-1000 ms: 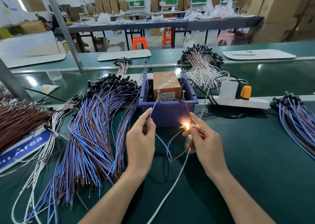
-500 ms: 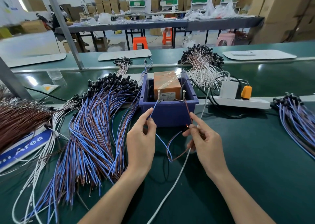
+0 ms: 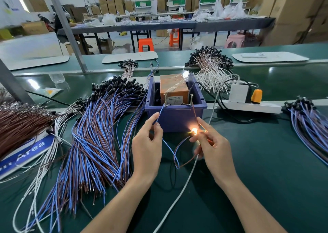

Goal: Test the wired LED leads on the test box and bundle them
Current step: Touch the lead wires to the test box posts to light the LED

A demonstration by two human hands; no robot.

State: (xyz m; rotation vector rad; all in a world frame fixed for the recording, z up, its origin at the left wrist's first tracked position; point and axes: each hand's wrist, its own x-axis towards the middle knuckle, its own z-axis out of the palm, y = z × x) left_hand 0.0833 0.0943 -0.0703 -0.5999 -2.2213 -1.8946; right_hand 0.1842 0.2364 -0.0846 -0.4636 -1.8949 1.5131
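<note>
LED lead (image 3: 168, 148) sits between both grips, in front of the test box (image 3: 175, 121) and just above the green worktop (image 3: 266, 170).

Head view:
- Left grip (image 3: 147, 144) pinches the blue wire between thumb and forefinger. The stretch past the pinch runs up and away to the left screw (image 3: 165, 100) on the box rim.
- Right grip (image 3: 215, 149) pinches the brown wire the same way. That wire runs up to the right screw (image 3: 191, 99).
- Contact at the screws is too small to confirm.
- Lamp end (image 3: 194, 131) is right at the right fingertips, glowing bright orange-yellow.
- No straight long axis: the lead is bent into a loop. Both wire ends point away from the person toward the box, and the slack sags back toward the person between the two grips.
- The box is a blue bin with a taped orange block (image 3: 174, 86) inside.
- Big pile of blue and brown leads (image 3: 99, 135) lies left of the left grip, apart from it. Another bunch (image 3: 308, 126) is far right, and white leads (image 3: 211, 73) lie behind the box.
- Power strip (image 3: 248, 106) is right of the box. A white cable (image 3: 177, 197) runs toward the person between the forearms.

Versus half a second ago: the lamp was nearly dark and is now fully lit. It was also lit a second ago. Both grips are in the same spot with the same pinch.
</note>
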